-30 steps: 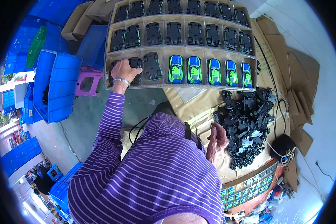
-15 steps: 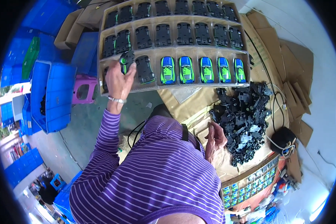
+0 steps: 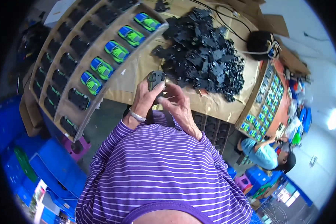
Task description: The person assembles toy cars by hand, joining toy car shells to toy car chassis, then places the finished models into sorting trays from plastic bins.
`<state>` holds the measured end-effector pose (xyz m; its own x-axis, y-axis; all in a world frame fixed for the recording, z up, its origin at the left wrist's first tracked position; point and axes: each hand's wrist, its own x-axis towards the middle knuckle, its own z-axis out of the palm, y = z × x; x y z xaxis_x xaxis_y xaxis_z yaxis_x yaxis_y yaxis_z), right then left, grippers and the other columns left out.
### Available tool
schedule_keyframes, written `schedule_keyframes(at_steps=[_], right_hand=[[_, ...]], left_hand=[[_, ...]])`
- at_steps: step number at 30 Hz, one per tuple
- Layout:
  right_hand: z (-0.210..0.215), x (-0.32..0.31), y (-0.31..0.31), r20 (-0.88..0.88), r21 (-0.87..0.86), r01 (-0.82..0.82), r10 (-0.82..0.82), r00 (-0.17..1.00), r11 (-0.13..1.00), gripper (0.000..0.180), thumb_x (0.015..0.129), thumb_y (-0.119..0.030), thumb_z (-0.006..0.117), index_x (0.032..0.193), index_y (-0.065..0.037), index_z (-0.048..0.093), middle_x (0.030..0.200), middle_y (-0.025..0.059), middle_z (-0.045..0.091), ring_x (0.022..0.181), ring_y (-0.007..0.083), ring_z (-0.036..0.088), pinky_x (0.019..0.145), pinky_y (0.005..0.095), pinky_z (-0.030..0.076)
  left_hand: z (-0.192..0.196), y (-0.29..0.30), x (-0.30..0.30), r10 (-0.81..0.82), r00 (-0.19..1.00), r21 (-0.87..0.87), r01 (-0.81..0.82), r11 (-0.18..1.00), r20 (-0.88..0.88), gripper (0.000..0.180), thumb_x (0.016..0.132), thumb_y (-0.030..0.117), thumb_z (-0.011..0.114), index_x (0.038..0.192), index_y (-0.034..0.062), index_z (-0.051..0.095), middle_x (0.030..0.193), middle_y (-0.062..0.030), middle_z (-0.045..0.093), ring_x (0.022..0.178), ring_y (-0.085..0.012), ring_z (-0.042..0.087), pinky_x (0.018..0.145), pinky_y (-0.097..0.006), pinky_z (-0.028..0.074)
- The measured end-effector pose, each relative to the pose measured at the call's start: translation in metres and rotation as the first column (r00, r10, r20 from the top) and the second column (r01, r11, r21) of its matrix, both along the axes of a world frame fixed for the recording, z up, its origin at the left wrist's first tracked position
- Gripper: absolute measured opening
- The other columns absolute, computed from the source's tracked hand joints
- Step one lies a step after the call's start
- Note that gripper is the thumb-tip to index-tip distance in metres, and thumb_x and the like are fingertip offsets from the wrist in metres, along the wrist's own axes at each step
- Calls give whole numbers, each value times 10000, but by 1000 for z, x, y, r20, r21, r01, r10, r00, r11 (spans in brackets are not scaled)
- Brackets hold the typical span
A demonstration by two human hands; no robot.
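Brown paper covers the table (image 3: 117,93), and on it lies a big pile of black plastic parts (image 3: 209,52). To the left stands a cardboard box (image 3: 151,37) with dividers, where some blue-and-green cars (image 3: 116,51) lie with the roof up and others show a dark underside. Another such box (image 3: 251,100) is at the right, and a co-worker (image 3: 265,154) in a light blue shirt is beyond it. Between the person's two hands, in front of the chest and near the table edge, is a dark toy car (image 3: 156,77); at least it seems to be a car, as the fingers cover much of it. The left hand (image 3: 143,98) grasps it, with the thumb laid along it. The right hand (image 3: 178,100) is half curled just beside it; whether its fingertips touch, I cannot tell. I judge the car to be light and stiff, of hard plastic, somewhat slippery where it is smooth. It is best taken by both long sides, near the middle, without pressing on the wheels, which may turn.
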<state>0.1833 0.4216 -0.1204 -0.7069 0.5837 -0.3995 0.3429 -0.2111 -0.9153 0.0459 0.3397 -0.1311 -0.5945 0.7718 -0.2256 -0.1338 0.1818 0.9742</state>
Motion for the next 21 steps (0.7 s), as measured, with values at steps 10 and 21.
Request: schedule_keyframes(at_steps=[10,21], right_hand=[[6,60,21,358,527,39,-263,896,849,753,640,-354,872,1239,-20,562,1045,176,583,957,345,609,817,424,514],[-14,121,61,234,9,427,-417,878,904,665,565,-136,835,1174,57,648,962,171,700,806,230,684,747,327,548]], left_hand=[[-26,62,70,-113,483,77,93,993,869,459,1031,484,466,1233,88,581,1013,-42,656,883,-141,660,794,-302,575],[-35,95,111,-223,599,92,241,966,769,331,1033,370,532,1208,91,569,1089,-15,606,1012,-121,587,901,-292,500]])
